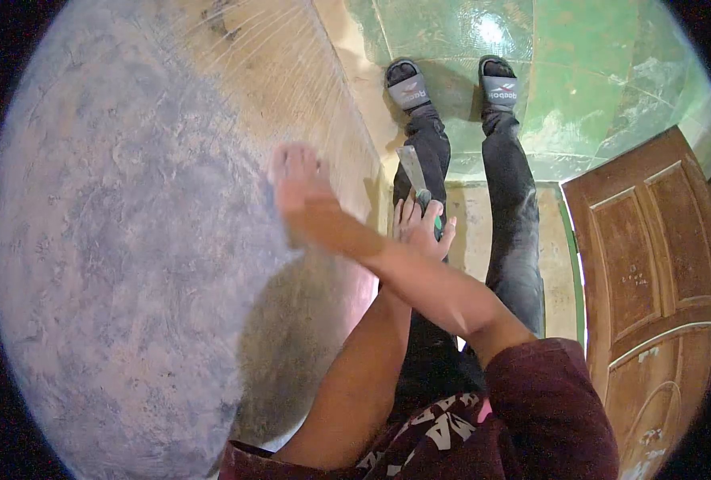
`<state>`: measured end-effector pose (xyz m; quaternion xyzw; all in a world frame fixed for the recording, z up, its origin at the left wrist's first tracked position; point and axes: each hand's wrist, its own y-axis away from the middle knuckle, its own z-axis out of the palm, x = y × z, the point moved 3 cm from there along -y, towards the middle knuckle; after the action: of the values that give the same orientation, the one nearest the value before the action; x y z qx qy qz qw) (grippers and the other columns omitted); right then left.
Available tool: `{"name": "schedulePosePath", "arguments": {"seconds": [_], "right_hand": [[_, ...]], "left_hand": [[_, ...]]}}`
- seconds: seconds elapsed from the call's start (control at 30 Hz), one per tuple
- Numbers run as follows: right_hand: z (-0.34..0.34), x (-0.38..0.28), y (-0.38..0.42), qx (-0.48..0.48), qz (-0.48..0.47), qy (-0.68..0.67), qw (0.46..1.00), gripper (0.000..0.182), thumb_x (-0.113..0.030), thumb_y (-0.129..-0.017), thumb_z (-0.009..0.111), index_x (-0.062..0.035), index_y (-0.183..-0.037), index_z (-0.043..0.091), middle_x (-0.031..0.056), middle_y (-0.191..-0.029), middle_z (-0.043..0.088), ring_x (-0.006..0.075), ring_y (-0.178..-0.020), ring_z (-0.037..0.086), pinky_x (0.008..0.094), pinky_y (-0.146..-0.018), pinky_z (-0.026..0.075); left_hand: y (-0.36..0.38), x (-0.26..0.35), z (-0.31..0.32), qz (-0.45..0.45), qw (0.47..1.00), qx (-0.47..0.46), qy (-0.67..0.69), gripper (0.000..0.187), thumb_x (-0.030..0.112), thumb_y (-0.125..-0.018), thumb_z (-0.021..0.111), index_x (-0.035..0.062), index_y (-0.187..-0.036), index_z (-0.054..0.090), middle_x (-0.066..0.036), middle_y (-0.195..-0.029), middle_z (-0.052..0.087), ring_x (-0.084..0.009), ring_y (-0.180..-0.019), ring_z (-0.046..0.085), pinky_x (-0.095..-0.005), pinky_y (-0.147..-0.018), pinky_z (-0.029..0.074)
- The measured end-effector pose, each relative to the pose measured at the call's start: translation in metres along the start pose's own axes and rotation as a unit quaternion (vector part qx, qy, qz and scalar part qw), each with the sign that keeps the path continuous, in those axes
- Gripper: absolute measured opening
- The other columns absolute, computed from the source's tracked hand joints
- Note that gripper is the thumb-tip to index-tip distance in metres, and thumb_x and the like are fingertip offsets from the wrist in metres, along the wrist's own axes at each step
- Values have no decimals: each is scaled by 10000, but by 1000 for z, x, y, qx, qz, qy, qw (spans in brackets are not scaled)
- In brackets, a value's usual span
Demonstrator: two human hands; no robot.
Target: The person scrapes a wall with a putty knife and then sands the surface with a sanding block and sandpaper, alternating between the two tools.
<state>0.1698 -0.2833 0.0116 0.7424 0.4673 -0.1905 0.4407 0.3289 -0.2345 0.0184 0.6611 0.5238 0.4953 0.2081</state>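
My left hand point(423, 228) is closed round the dark and green handle of a putty knife point(412, 168), its pale metal blade pointing up and away from me. Across my left forearm reaches my right arm. At its end, my right hand point(298, 180) is against or just in front of the wall point(131, 240), blurred by motion. Its fingers look curled in, and a bluish edge shows beside them; what they hold is hidden. Mottled grey-white coating covers most of the wall, with bare tan surface at the upper part.
My feet in grey slide sandals point(409, 92) stand on a green floor point(579, 88), which is wet or shiny in places and marked with white smears. At the right is a brown panelled wooden door point(643, 264). Over the lower wall falls the shadow of my arm.
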Motion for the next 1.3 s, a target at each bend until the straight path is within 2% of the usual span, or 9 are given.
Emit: {"name": "schedulePosePath", "arguments": {"seconds": [0.1,0.43,0.5,0.6,0.83,0.9,1.0,1.23,1.3], "right_hand": [[26,15,-24,-84,58,-9,995,328,-191,-799,582,21,-1047,618,158,-1039,560,308,-1046,534,436,-826,455],[14,3,3,-61,27,46,997,383,-182,-840,571,28,-1160,583,161,-1123,574,305,-1035,545,445,-841,456],[12,3,13,-87,-20,-45,995,590,-115,-850,530,88,-1392,413,249,-1225,507,366,-1129,494,491,-930,428],[20,39,-15,-91,39,-77,992,434,-132,-848,550,53,-1240,557,183,-1121,572,317,-1052,544,437,-914,456],[39,34,-3,-76,22,-33,996,461,-110,-836,550,78,-1257,539,206,-1107,574,344,-1038,546,465,-872,475],[32,34,-15,-217,81,-129,964,566,-66,-815,511,109,-1348,434,278,-1211,494,384,-1148,481,502,-971,393],[10,-3,18,-95,1,-112,989,561,-85,-810,529,115,-1327,448,283,-1194,505,387,-1141,492,497,-971,399],[27,13,-11,-171,48,-72,981,432,-140,-849,535,117,-1196,555,283,-1172,526,407,-1067,540,483,-878,450],[2,-13,8,-86,-55,-61,993,437,-62,-771,554,132,-1162,548,288,-1165,511,409,-1094,492,505,-910,424]], "left_hand": [[1,0,-5,-3,1000,-9,-9,308,335,-876,673,96,-1050,585,-258,-1080,610,-483,-1174,503,-576,-1042,366],[1,-9,8,38,999,24,-7,273,308,-867,681,86,-975,564,-216,-981,594,-440,-1055,539,-564,-982,400],[4,-16,13,64,997,46,-11,260,292,-871,678,93,-978,549,-194,-931,580,-417,-989,546,-540,-896,427],[8,-18,18,52,998,18,-16,254,287,-875,675,96,-982,545,-194,-947,578,-421,-994,545,-537,-901,425],[18,-17,27,22,1000,14,-18,275,310,-878,677,97,-1002,557,-214,-973,589,-428,-1005,543,-553,-937,416],[16,-20,32,22,999,7,-37,273,309,-877,677,99,-1016,571,-230,-986,596,-443,-1024,542,-572,-964,406],[13,-19,33,50,998,33,-21,265,303,-874,682,97,-996,571,-220,-987,603,-436,-1009,544,-562,-951,414],[14,-16,36,38,999,-1,-29,284,322,-865,668,81,-1005,612,-215,-1036,642,-429,-1066,570,-579,-1004,403],[13,-21,36,42,998,5,-50,354,361,-859,659,54,-1036,662,-202,-1046,662,-432,-1046,586,-605,-994,393]]}}
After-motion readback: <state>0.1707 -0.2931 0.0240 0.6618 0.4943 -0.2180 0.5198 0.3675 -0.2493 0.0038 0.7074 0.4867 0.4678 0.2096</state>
